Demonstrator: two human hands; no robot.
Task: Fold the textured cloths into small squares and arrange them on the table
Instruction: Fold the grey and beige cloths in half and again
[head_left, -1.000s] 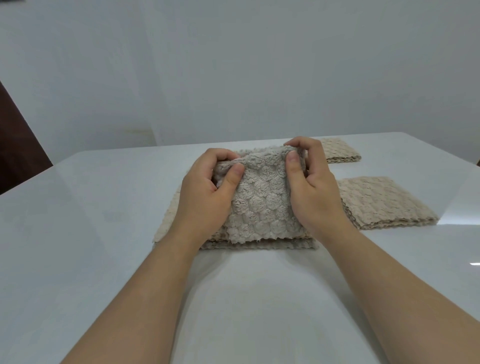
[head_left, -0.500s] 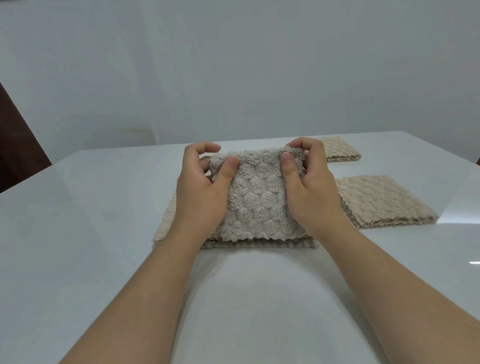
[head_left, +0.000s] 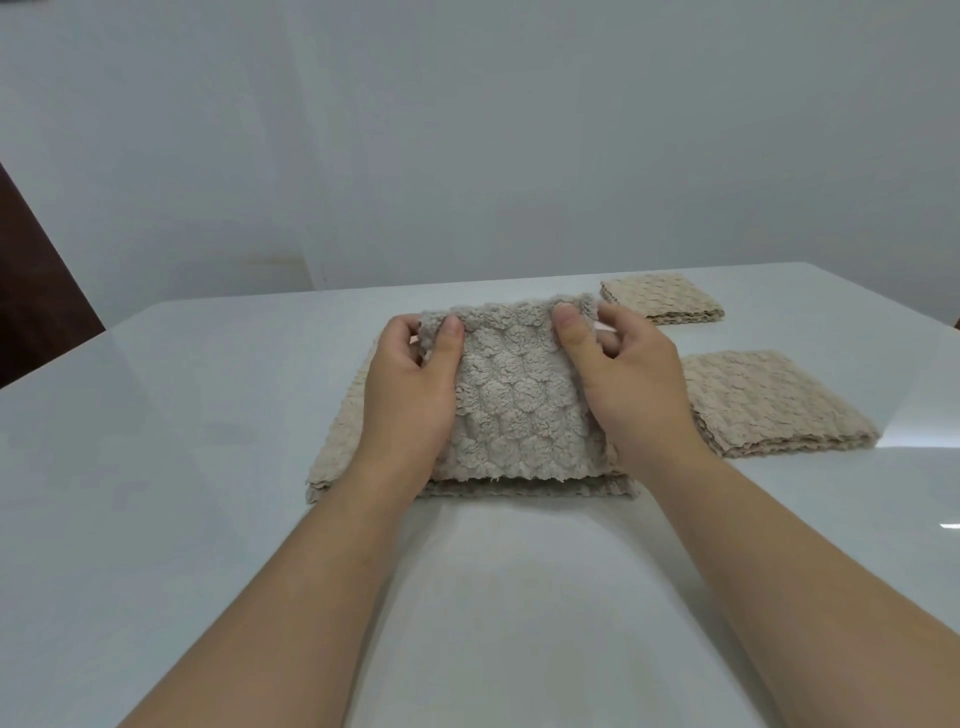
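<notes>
Glossy white worktop (head_left: 197, 467) under a pale wall carries everything. At centre, the left hand (head_left: 410, 395) and right hand (head_left: 634, 384) pinch the far corners of a grey-beige bubble-textured cloth (head_left: 519, 405), thumbs on top, likely to square its edge over the layer beneath. A small folded beige square (head_left: 660, 301) at one o'clock and a larger folded beige cloth (head_left: 769, 400) at three o'clock sit parked clear of the folding
</notes>
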